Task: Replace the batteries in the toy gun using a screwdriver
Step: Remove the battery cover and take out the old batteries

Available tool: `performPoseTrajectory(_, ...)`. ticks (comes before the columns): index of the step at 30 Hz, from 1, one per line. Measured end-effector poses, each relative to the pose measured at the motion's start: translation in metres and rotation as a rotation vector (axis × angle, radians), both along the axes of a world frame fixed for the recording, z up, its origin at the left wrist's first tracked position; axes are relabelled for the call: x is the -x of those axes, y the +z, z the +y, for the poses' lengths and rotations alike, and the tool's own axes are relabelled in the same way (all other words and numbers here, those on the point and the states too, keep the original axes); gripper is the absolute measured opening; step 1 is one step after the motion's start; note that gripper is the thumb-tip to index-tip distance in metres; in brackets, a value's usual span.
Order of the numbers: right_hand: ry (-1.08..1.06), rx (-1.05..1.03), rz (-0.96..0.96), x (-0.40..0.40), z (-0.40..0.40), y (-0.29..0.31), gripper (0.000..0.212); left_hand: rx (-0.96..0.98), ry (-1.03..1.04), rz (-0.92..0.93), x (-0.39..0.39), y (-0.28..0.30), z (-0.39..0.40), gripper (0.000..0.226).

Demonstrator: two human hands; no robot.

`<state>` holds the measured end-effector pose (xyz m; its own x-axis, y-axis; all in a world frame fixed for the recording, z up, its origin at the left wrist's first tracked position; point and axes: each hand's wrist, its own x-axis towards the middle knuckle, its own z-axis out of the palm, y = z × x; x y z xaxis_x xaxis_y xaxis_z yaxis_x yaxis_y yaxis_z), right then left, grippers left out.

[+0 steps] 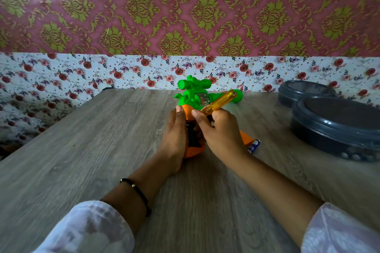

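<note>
The green and orange plastic toy gun [192,98] lies near the far edge of the grey wood-grain worktop [82,150], about midway along it, its green body toward the far edge and its orange grip pointing back toward the person. A dark opening shows in the orange grip between the two hands.

The left hand [174,135] lies against the left side of the grip, fingers extended along it, fingertips reaching the junction of orange and green. The right hand [220,131] sits just beside it on the right of the grip, fingers curled round a screwdriver with a translucent yellow handle [221,100]; the handle slants up and away over the green body. The tip is hidden behind the fingers.

An orange plastic piece [246,137] protrudes from under the right hand, and a blue cylindrical battery [254,146] lies touching or just beside it on the worktop.

Toward the right edge stand two dark grey round lidded containers [337,121], one behind the other.

A black beaded bracelet [136,191] circles the left wrist; both forearms end in white sleeves [88,230].
</note>
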<state>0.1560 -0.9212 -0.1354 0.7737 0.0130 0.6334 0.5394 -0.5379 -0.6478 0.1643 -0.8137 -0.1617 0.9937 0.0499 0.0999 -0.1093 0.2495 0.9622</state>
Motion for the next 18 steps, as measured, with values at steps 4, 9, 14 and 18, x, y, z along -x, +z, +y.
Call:
performPoseTrajectory(4,-0.030,0.025,0.047,-0.002,0.001,0.010,0.049,0.006,0.019,-0.041,0.002,0.002,-0.002,0.040)
performPoseTrajectory(9,0.068,-0.032,0.217,-0.008,-0.002,0.022,0.040,-0.065,0.065,-0.121,0.003,0.003,-0.005,0.027)
performPoseTrajectory(14,0.132,-0.068,0.254,-0.004,-0.007,0.030,0.034,-0.052,0.074,-0.078,0.003,0.005,-0.001,0.029)
performPoseTrajectory(18,0.145,-0.074,0.248,0.001,-0.011,0.033,0.033,-0.067,0.064,-0.088,0.004,0.006,-0.001,0.021)
